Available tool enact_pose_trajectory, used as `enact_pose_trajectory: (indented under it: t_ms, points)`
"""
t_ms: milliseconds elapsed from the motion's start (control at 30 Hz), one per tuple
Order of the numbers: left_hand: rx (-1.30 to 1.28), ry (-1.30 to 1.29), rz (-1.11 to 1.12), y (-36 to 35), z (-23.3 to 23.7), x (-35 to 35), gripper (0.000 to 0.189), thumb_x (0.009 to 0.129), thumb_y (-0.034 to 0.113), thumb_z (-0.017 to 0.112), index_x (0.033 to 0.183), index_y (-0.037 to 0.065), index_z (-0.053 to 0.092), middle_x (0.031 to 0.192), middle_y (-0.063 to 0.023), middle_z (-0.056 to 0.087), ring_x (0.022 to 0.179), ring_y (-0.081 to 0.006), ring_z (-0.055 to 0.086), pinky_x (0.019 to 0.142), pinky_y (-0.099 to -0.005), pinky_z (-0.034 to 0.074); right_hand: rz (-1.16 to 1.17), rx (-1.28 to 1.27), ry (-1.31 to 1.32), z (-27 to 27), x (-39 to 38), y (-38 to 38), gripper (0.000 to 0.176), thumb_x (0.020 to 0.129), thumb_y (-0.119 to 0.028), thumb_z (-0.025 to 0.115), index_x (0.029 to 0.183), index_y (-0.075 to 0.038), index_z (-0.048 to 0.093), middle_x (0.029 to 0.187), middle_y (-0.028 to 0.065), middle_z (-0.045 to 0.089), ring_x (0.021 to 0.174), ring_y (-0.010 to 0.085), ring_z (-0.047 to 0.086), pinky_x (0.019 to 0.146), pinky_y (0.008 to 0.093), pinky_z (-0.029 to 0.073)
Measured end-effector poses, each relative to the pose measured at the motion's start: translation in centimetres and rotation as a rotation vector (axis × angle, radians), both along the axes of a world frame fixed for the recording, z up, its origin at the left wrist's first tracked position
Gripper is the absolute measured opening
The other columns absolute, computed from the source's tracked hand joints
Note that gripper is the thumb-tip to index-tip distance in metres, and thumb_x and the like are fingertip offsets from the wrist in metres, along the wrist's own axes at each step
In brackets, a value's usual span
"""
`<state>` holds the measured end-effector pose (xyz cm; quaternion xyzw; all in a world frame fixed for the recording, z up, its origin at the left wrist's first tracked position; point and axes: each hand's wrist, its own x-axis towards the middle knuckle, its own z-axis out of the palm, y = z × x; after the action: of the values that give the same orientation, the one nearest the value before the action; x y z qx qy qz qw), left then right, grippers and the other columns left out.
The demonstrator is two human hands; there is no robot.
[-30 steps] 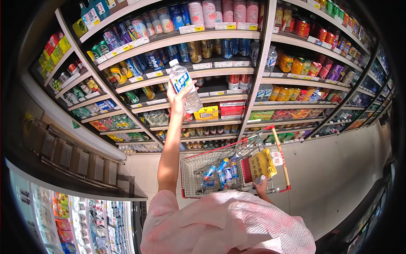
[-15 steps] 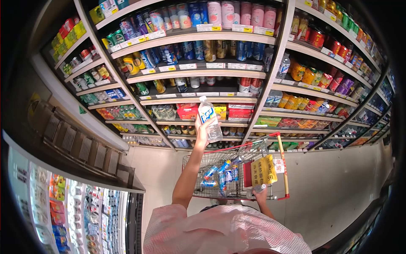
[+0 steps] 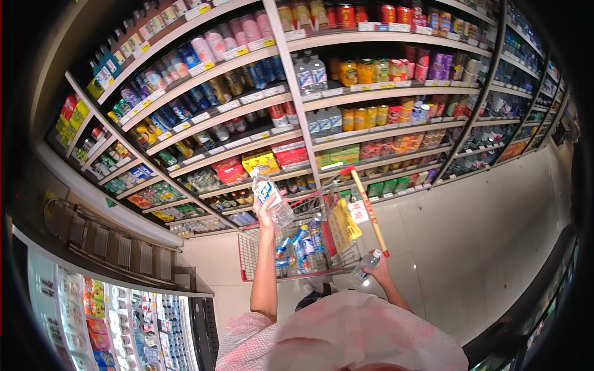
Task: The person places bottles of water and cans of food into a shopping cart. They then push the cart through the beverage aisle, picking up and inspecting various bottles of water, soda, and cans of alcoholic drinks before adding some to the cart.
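Observation:
My left hand (image 3: 265, 213) is closed round a large clear plastic bottle (image 3: 281, 213) with a blue and white label and a white cap, held tilted above the shopping cart (image 3: 247, 263). Lower right, my right hand (image 3: 377, 269) grips a smaller clear bottle (image 3: 361, 272), also white-capped, beside the cart's handle (image 3: 369, 213). Several blue cans and bottles (image 3: 303, 247) lie in the cart basket. A yellow sign (image 3: 343, 221) hangs at the cart's handle end.
Shelves of drinks (image 3: 383, 93) run along the far side, with large clear bottles (image 3: 310, 73) beside an upright. A chilled display (image 3: 124, 321) stands at lower left, near a brown slatted structure (image 3: 105, 238). Tiled floor (image 3: 445, 247) extends to the right.
The view has turned to the right, so the shelves and cart sit further left. Both bottles stay in my hands; the right one has come out beyond the cart's side and shows more fully.

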<state>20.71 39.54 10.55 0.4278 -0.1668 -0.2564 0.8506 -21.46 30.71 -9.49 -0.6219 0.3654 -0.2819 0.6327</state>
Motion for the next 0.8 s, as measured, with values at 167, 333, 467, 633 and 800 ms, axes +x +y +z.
enact_pose_trajectory:
  t_ms: [167, 333, 467, 633, 800]
  points:
    - [-0.101, -0.011, -0.066, -8.0, 2.4, -11.8, 0.057, 0.091, 0.004, 0.068, 0.143, 0.005, 0.046, 0.113, -0.0144, 0.067, 0.099, -0.0336, 0.075, 0.078, -0.0484, 0.066, -0.088, -0.176, 0.169, 1.9, -13.1, -2.5, 0.065, 0.065, -0.008, 0.092, 0.122, -0.006, 0.059, 0.1, 0.0044, 0.066, 0.094, 0.0166, 0.067, 0.087, 0.0361, 0.056]
    - [-0.142, -0.07, -0.185, -15.8, 5.0, -20.0, 0.049, 0.091, 0.003, 0.066, 0.137, 0.001, 0.048, 0.111, -0.0157, 0.068, 0.099, -0.0322, 0.075, 0.079, -0.0454, 0.066, -0.249, -0.014, 0.184, 2.6, -24.6, -2.9, 0.066, 0.066, -0.009, 0.091, 0.123, -0.007, 0.058, 0.107, 0.0062, 0.064, 0.099, 0.0186, 0.064, 0.09, 0.0375, 0.054]
    - [-0.109, -0.118, -0.267, -20.6, 7.1, -25.3, 0.047, 0.09, 0.005, 0.071, 0.131, 0.0, 0.05, 0.113, -0.0152, 0.068, 0.1, -0.0314, 0.075, 0.08, -0.0434, 0.066, -0.427, -0.04, 0.191, 1.1, -31.0, -2.5, 0.08, 0.065, -0.007, 0.094, 0.133, -0.007, 0.053, 0.114, 0.007, 0.062, 0.105, 0.0186, 0.063, 0.094, 0.0336, 0.053]
    - [-0.128, -0.178, -0.338, -27.2, 6.3, -30.2, 0.045, 0.091, 0.005, 0.067, 0.132, -0.001, 0.05, 0.112, -0.0166, 0.069, 0.101, -0.0323, 0.075, 0.08, -0.0457, 0.066, -0.654, 0.229, -0.111, -1.1, -36.7, -3.5, 0.078, 0.078, -0.005, 0.089, 0.141, -0.008, 0.044, 0.129, 0.0132, 0.062, 0.108, 0.022, 0.064, 0.096, 0.0373, 0.054]
    - [-0.114, -0.131, -0.338, -33.7, 4.5, -33.5, 0.045, 0.09, 0.004, 0.068, 0.131, -0.001, 0.053, 0.113, -0.0168, 0.07, 0.101, -0.0326, 0.075, 0.08, -0.0453, 0.066, -0.757, 0.454, -0.489, 5.1, -37.2, -10.2, 0.045, 0.103, -0.027, 0.064, 0.139, -0.009, 0.046, 0.132, 0.018, 0.064, 0.092, 0.0288, 0.072, 0.079, 0.0438, 0.063]
